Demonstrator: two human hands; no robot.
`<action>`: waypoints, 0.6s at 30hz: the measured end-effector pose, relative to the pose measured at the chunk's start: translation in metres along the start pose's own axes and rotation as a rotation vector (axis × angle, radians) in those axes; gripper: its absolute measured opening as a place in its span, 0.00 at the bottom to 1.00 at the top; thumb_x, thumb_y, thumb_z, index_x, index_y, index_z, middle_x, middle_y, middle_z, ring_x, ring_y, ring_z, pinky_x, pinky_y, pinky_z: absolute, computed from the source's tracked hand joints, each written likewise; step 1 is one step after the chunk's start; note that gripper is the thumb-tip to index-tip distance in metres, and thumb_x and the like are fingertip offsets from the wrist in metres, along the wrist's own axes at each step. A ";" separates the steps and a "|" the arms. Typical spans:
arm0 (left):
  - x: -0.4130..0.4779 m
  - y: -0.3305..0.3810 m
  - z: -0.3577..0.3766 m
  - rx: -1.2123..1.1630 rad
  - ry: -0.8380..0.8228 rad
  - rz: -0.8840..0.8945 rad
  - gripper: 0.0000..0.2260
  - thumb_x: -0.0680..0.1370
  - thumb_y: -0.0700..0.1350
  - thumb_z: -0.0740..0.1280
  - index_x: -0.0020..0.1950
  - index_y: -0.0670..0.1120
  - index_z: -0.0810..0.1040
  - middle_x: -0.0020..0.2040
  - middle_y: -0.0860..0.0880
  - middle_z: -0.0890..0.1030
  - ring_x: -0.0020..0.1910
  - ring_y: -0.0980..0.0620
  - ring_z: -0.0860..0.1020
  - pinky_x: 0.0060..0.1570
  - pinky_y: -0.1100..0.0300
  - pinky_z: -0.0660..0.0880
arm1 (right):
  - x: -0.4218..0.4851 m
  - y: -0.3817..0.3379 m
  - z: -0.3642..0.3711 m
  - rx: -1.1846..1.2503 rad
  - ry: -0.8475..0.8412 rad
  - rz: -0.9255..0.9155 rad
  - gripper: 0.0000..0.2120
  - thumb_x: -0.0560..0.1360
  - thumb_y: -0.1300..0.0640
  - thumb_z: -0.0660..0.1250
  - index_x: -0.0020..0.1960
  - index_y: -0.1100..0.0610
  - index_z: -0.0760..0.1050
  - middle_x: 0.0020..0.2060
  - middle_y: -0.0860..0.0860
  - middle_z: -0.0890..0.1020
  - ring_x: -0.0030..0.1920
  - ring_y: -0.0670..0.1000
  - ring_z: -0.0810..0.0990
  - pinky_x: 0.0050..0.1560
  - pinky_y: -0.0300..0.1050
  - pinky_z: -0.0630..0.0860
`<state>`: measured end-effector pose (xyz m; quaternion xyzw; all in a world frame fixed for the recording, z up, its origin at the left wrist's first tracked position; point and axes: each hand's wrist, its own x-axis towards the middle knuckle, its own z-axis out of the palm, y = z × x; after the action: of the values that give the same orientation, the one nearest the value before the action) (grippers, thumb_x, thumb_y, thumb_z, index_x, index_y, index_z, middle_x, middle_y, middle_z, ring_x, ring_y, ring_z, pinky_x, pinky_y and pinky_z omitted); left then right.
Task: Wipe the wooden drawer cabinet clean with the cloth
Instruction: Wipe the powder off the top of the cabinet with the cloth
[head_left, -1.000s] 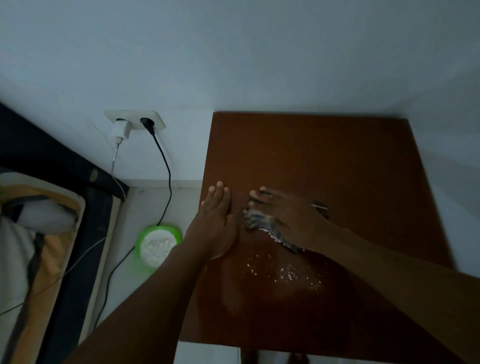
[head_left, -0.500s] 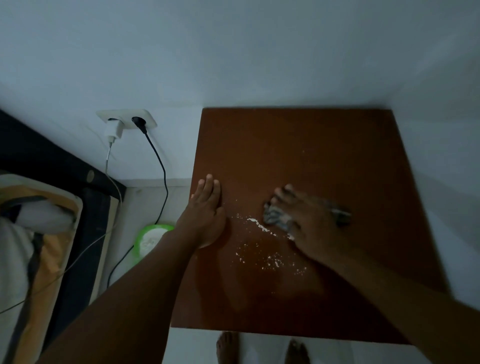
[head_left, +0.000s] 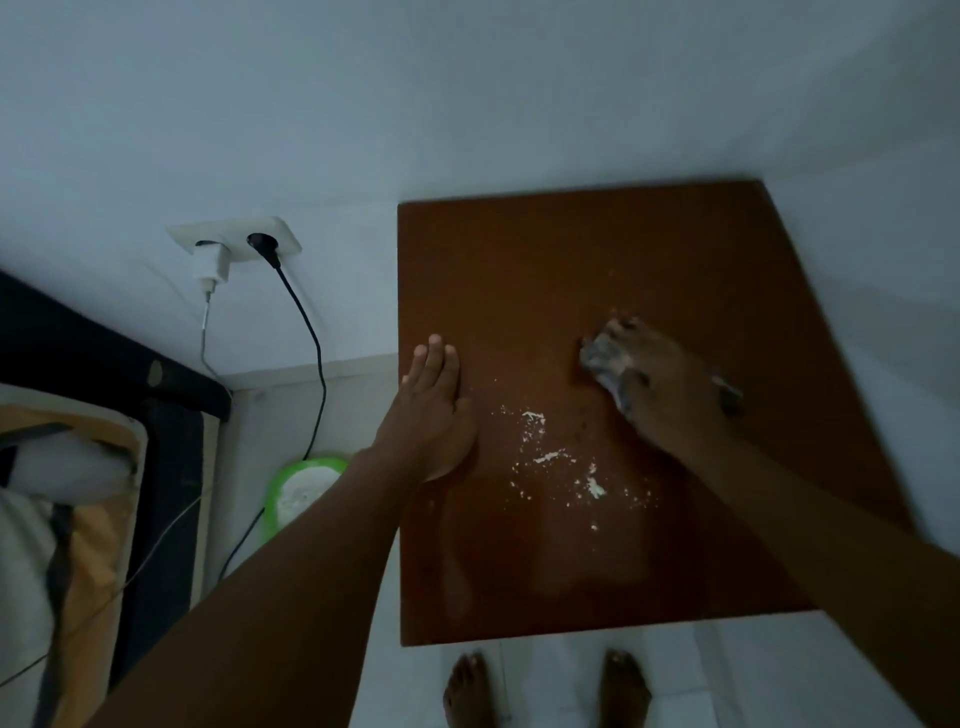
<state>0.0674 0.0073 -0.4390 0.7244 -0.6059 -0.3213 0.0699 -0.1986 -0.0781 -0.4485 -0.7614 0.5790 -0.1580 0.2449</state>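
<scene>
cabinet top plain reddish-brown, darker toward near edge; white powder specks scattered on it. cloth grey, mottled white. wall pale blue-grey. far left: socket plate off-white, charger white, cable black. tub green rim, white inside. bedding orange-yellow with grey stripe, bed frame black. floor white

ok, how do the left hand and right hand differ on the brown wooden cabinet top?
The left hand lies flat, fingers straight, holding nothing; the right hand grips a crumpled grey cloth. The left hand sits at the brown wooden cabinet top's left edge; the right hand is right of its middle. Both rest on it.
</scene>
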 end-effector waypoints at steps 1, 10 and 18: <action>-0.002 -0.002 -0.002 -0.002 -0.003 0.010 0.29 0.83 0.49 0.51 0.80 0.47 0.41 0.80 0.48 0.38 0.78 0.51 0.36 0.77 0.50 0.42 | -0.027 -0.015 0.010 0.022 -0.037 -0.062 0.25 0.78 0.65 0.65 0.72 0.52 0.70 0.73 0.49 0.69 0.74 0.48 0.64 0.76 0.54 0.60; -0.079 -0.041 0.006 0.113 0.035 0.174 0.32 0.77 0.56 0.42 0.80 0.45 0.41 0.78 0.49 0.37 0.78 0.52 0.37 0.76 0.58 0.42 | 0.047 -0.085 0.010 0.067 0.017 -0.134 0.21 0.81 0.62 0.61 0.74 0.55 0.68 0.71 0.53 0.73 0.73 0.54 0.70 0.73 0.51 0.66; -0.081 -0.054 0.011 0.059 0.000 0.188 0.36 0.74 0.56 0.44 0.80 0.45 0.42 0.80 0.48 0.38 0.79 0.51 0.38 0.78 0.53 0.48 | 0.007 -0.101 0.082 -0.239 -0.179 -0.488 0.23 0.81 0.52 0.52 0.76 0.49 0.65 0.77 0.47 0.64 0.79 0.53 0.57 0.77 0.60 0.53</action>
<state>0.1016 0.0988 -0.4434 0.6661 -0.6804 -0.2953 0.0785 -0.0719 -0.0477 -0.4609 -0.9126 0.3693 -0.0749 0.1584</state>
